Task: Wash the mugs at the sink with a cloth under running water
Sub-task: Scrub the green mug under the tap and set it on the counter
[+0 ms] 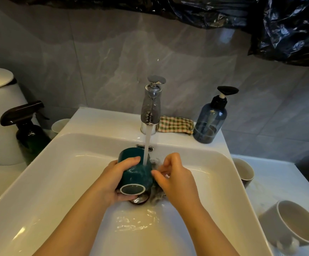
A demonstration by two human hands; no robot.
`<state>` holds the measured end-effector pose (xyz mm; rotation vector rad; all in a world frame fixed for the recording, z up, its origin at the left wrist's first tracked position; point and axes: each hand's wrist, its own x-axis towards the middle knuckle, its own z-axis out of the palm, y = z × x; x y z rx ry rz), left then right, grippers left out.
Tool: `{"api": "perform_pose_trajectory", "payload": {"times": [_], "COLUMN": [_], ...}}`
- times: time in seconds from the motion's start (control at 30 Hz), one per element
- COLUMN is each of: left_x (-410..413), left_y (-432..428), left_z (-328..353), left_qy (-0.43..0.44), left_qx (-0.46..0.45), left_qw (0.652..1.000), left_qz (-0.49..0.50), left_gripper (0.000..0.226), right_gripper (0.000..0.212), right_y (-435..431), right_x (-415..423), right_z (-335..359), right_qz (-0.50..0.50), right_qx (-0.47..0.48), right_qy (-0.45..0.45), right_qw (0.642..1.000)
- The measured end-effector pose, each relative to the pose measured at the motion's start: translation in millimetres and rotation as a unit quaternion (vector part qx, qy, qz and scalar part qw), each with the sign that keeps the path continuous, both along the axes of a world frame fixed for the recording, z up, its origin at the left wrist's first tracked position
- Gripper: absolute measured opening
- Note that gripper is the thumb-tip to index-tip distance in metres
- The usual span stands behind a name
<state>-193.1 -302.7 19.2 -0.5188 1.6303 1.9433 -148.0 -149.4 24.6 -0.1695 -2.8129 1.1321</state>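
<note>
My left hand (117, 179) grips the teal mug (138, 175) sideways under the running water (146, 148). My right hand (175, 180), fingers curled, touches the mug's side. Whether it pinches the grey cloth (158, 194) I cannot tell.

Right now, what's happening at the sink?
A person is washing a dark green mug in the sink. The left hand grips it on its side under water running from the tap. The right hand is at the mug's side, above a blurred grey wad, probably the cloth; its grip is unclear. On the right counter stand a far mug and a near mug.
</note>
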Motion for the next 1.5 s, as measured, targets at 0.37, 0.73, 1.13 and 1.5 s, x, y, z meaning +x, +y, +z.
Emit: {"api": "perform_pose_trajectory", "payload": {"times": [0.37,0.73,1.13,1.5], "left_x": [-2,0,7,2], "left_y": [-3,-6,-1,-9], "left_z": [-2,6,10,11], "left_qy": [0.025,0.114,0.145,0.188], "left_qx": [-0.011,0.034,0.044,0.044], "left_qw": [1.000,0.992,0.986,0.974], "left_qz": [-0.002,-0.044,-0.076,-0.122], "left_gripper": [0.059,0.066,0.076,0.056], "right_gripper": [0.019,0.019,0.025,0.026], "right_y": [7,-10,-31,-28], "right_x": [-7,-8,-23,-19], "right_z": [-41,-13,-7,-4], "right_qz": [-0.068,-0.059,-0.234,-0.214], "right_qx": [-0.052,-0.375,-0.506,-0.490], "right_qy": [-0.141,0.029,-0.051,-0.025], "right_qw": [0.986,0.925,0.829,0.845]}}
